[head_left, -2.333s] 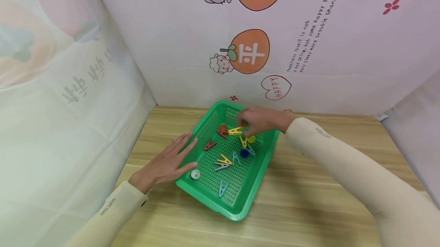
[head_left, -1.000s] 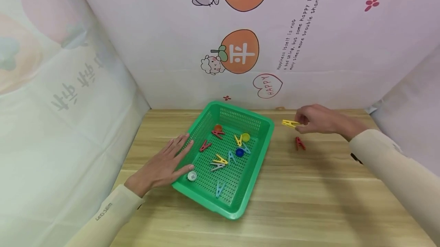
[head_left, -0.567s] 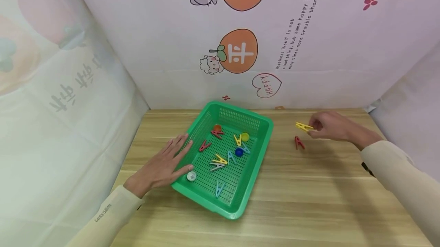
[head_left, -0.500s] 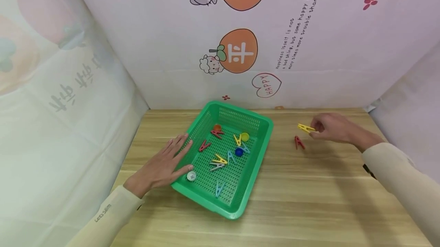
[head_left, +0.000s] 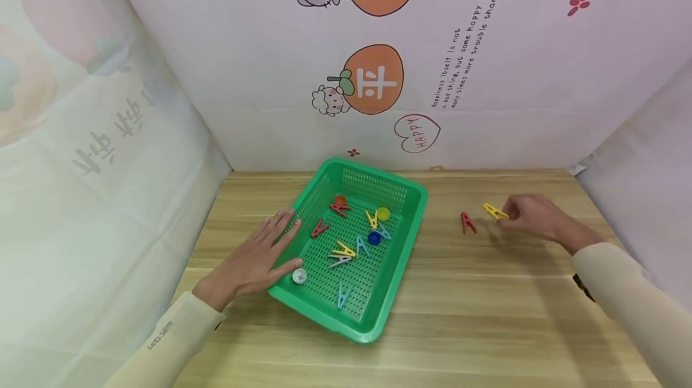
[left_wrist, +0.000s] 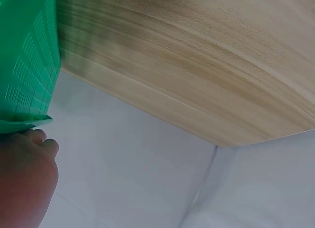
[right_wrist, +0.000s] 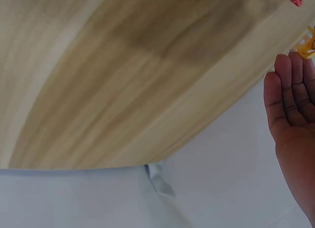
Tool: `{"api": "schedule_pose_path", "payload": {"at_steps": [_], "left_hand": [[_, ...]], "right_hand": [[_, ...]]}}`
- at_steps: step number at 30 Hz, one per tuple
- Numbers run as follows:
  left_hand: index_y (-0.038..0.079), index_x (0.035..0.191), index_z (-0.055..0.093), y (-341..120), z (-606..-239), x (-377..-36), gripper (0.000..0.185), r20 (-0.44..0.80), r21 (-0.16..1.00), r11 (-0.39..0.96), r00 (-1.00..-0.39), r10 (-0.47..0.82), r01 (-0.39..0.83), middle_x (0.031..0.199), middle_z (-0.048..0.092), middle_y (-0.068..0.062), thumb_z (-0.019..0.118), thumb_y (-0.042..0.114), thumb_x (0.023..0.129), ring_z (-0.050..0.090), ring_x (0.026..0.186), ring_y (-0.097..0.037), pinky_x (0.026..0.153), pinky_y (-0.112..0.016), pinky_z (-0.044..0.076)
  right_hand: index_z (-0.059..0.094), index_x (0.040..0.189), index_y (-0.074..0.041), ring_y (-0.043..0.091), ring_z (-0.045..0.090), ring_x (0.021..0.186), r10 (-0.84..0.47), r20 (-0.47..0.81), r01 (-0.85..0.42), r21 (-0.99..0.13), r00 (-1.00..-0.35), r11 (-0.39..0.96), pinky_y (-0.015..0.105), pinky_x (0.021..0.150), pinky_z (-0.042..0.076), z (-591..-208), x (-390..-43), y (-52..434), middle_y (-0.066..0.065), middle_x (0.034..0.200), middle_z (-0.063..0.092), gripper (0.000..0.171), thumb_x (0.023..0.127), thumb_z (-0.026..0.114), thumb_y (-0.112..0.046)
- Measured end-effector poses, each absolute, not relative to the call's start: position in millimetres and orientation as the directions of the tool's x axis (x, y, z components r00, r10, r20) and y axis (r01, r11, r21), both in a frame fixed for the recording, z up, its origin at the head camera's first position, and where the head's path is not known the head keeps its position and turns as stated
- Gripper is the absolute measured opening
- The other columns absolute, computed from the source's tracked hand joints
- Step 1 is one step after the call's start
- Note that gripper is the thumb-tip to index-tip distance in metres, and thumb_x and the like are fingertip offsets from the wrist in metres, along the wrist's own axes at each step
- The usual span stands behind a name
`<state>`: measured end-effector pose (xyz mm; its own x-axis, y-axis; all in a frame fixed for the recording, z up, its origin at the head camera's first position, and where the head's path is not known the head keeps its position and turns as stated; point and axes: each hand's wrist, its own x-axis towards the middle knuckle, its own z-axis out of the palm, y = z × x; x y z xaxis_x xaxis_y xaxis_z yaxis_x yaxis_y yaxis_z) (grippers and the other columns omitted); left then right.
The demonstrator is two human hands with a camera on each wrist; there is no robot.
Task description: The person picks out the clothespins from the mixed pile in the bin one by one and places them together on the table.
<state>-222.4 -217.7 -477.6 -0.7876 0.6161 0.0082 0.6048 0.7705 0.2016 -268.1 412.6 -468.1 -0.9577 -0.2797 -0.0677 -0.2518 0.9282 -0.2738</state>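
Observation:
My right hand (head_left: 535,217) pinches a yellow clothespin (head_left: 494,211) low over the table, right of the basket. Close by on the wood lies a red clothespin (head_left: 468,223). In the right wrist view the yellow clothespin (right_wrist: 306,49) shows at the fingertips, partly cut off by the frame. My left hand (head_left: 254,262) rests with spread, straight fingers on the left rim of a green plastic basket (head_left: 399,277). Inside lie red clothespins (head_left: 320,229), yellow clothespins (head_left: 343,250), light blue clothespins (head_left: 344,296) and a grey clothespin (head_left: 340,261).
Small round caps also sit in the basket: orange (head_left: 339,199), yellow cap (head_left: 383,214), dark blue cap (head_left: 374,238) and white cap (head_left: 300,276). The wooden table (head_left: 486,322) meets a printed back wall covering (head_left: 486,142), with pale sheets on both sides.
My right hand has carried the yellow clothespin out of the basket to the right, past the red clothespin, and lowered it toward the table. The left hand stays on the rim.

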Motion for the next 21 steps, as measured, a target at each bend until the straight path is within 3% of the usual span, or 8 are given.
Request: {"api": "schedule_pose_path", "payload": {"at_steps": [13,21], "left_hand": [[0.008,0.174,0.02,-217.6,-476.8,-221.7,0.085,0.008,0.21,0.77,-0.788,0.615,0.603,0.185,0.006,-0.012,0.052,0.055,0.111,0.008,0.172,-0.037,0.139,-0.055,0.013],[0.008,0.175,0.02,-218.5,-476.8,-221.9,0.085,0.019,0.196,0.769,-0.787,0.617,0.608,0.185,0.007,-0.013,0.052,0.056,0.111,0.009,0.172,-0.037,0.139,-0.054,0.014]], "right_hand": [[0.071,0.104,0.005,0.021,0.063,0.08,-0.156,-0.174,-0.079,-0.382,-0.972,0.921,0.032,0.066,0.051,-501.1,-261.5,416.3,0.013,0.094,0.075,0.036,0.096,0.078,-0.029],[0.073,0.105,0.009,0.022,0.061,0.078,-0.117,-0.178,-0.04,-0.385,-0.977,0.922,0.032,0.065,0.049,-510.5,-263.1,410.6,0.016,0.094,0.075,0.042,0.097,0.076,-0.032]]}}
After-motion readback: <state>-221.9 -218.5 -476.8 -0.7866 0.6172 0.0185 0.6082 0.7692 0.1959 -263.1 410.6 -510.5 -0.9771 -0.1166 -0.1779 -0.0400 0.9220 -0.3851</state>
